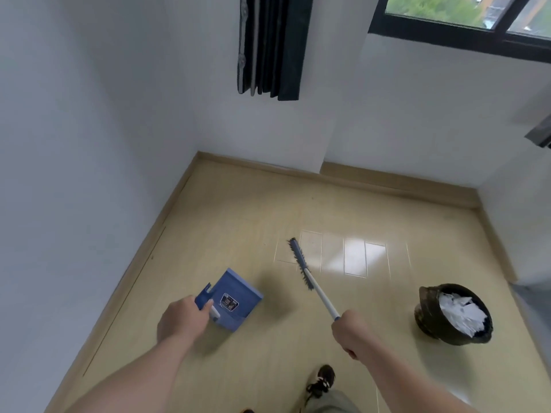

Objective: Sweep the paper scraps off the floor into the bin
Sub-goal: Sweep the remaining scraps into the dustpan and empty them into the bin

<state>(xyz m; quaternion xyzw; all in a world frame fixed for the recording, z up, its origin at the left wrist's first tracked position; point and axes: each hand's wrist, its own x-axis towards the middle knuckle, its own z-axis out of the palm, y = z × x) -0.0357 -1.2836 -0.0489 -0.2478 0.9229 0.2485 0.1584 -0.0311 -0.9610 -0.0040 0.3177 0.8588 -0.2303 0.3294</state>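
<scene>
Bare corner floor (253, 204); hands gripping dustpan (235, 296) and broom (301, 268), bin (429, 320) rightward.

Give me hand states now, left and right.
Left hand: closed on the blue dustpan handle.
Right hand: closed on the broom handle.

Dark curtain (272, 46) hanging far centre, black-framed window (465, 22) far right, white walls (89, 114), black shoe (322, 381) near bottom
</scene>
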